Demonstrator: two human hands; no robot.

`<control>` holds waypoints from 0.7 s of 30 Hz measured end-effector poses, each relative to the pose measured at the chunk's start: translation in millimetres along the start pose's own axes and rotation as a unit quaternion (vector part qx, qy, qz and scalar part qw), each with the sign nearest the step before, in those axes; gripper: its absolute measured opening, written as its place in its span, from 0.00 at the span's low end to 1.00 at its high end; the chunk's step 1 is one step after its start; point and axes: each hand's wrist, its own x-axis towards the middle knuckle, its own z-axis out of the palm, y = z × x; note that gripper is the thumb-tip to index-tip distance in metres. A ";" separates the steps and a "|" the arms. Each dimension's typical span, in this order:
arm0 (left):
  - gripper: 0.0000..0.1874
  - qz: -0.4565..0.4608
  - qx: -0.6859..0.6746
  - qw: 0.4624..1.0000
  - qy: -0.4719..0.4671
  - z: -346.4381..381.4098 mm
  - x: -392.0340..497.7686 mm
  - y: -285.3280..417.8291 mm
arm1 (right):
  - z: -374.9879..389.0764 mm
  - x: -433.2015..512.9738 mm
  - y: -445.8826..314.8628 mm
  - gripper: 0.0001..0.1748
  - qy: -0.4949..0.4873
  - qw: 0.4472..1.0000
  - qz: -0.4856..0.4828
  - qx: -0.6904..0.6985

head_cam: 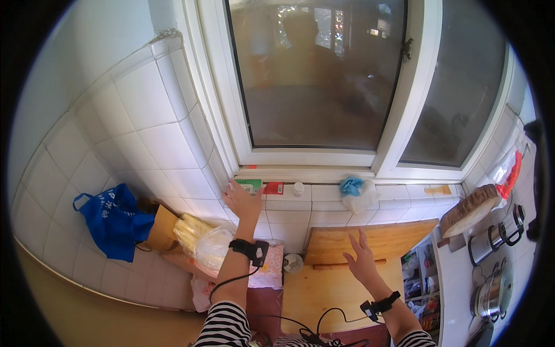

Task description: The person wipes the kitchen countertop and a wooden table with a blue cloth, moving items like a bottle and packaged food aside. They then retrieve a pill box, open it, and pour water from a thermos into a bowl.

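Note:
My left hand (243,200) reaches to the tiled window sill at a green box (250,185). Its fingers overlap the box, and whether they grip it cannot be made out. Just right of that box lie a red packet (274,188) and a small white bottle (298,189). My right hand (362,263) hangs with its fingers apart and holds nothing. Behind and below it are a wooden board (373,238) leaning on the wall, a rolling pin (329,265) and a flat wooden board (334,299). A black strap with a cabled device circles each wrist.
A blue bag (115,221), a cardboard box (164,230) and plastic bags (214,247) stand at left. A blue cloth (351,186) lies on the sill. The right counter bears a round chopping block (468,211), a steel appliance (494,236) and a glass-lidded pot (492,292).

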 end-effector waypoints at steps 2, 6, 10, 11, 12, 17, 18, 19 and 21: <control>0.56 -0.033 0.013 0.999 -0.023 -3.3 5.3 -7.1 | -0.2 -14.7 -0.6 0.38 -0.009 1.000 0.018 -0.002; 0.58 -0.040 -0.005 0.999 -0.031 -7.9 3.9 -4.4 | 2.6 -33.6 -5.9 0.37 -0.027 0.996 0.058 0.058; 0.51 0.009 -0.061 0.998 0.018 -16.0 5.8 -5.1 | 1.1 -47.5 -13.4 0.36 -0.034 0.996 0.071 0.027; 0.49 0.022 -0.082 0.996 0.020 -19.8 4.4 -5.9 | -0.2 -50.3 -15.0 0.35 -0.032 0.996 0.071 0.034; 0.46 0.054 -0.123 0.989 0.056 -25.2 1.3 -6.6 | -2.2 -52.6 -16.1 0.35 -0.038 0.996 0.073 0.038; 0.37 0.058 -0.253 0.963 0.067 -69.2 -76.9 9.7 | -11.9 -59.5 -22.5 0.35 -0.037 0.989 0.090 0.111; 0.35 0.053 -0.277 0.959 -0.025 -81.3 -110.1 16.3 | -12.2 -61.7 -25.4 0.35 -0.033 0.985 0.101 0.138; 0.33 0.069 -0.311 0.944 -0.082 -90.4 -143.5 26.0 | -12.4 -63.9 -28.2 0.34 -0.048 0.952 0.139 0.268; 0.31 0.070 -0.402 0.863 -0.297 -102.6 -198.0 41.7 | -11.6 -69.7 -33.4 0.31 -0.059 0.830 0.238 0.501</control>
